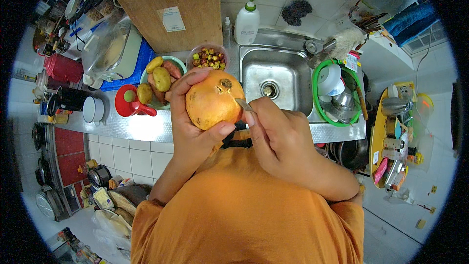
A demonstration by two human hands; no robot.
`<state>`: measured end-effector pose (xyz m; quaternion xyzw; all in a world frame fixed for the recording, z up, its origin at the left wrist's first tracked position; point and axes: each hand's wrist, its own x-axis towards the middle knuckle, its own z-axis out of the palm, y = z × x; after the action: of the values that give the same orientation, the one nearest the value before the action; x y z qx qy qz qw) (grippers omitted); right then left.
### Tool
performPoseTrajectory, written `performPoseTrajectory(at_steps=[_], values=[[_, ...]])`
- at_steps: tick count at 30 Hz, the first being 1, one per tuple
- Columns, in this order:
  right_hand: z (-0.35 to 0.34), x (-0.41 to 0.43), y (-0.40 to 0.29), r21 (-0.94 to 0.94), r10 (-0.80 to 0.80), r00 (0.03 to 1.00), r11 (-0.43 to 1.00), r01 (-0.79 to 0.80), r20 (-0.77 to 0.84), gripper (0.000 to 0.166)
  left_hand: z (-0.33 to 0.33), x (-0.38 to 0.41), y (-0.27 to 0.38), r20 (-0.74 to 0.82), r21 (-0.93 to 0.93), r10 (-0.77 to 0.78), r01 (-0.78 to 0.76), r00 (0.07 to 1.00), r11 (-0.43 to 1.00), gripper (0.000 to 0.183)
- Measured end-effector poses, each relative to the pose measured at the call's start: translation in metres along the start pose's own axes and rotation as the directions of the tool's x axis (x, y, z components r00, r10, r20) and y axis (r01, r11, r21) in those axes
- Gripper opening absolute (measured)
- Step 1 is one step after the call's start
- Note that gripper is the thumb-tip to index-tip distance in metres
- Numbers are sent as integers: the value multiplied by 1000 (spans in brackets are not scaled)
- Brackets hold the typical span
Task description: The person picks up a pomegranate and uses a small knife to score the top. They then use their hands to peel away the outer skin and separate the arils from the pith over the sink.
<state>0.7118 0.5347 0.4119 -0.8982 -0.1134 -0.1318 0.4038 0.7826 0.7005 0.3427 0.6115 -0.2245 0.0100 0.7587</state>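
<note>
A large round yellow-orange fruit (212, 102) is held up in front of my chest, close to the camera. My left hand (190, 106) cups it from the left, with the thumb across its lower side and the fingers behind. In my right hand (280, 132) is a small knife (244, 104); most of its handle is hidden by my fingers. The blade's tip meets the fruit's right side. A brown scar marks the fruit's upper part, and short pale cuts show in the skin beside it.
Behind the fruit is a steel sink (274, 77). Potatoes (162, 79) and sweet potatoes fill a bowl (179, 62) at left, near a red ladle (126, 99). A bowl of small reddish fruits (209, 58) stands behind. Dishes sit in a green basket (316, 91) to the right.
</note>
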Motion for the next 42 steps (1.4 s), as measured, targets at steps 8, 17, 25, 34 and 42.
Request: performPoseTrajectory(at_steps=[8,17,25,34,42], values=[[12,-2,2,-20,-2,998,1000,1,-59,10,12,1,2,-97,12,-7,8,995,1000,77],[23,-9,2,-9,6,999,1000,-6,-34,11,17,4,4,-180,-23,-28,25,983,999,81],[14,-14,12,-12,40,999,999,-39,34,15,3,19,14,-219,-369,-203,111,954,923,74],[17,6,7,45,-32,999,998,32,-16,14,16,13,11,-35,-650,-366,257,930,715,69],[2,12,1,-73,-55,998,996,53,-25,14,6,12,15,-8,-462,-243,212,970,861,85]])
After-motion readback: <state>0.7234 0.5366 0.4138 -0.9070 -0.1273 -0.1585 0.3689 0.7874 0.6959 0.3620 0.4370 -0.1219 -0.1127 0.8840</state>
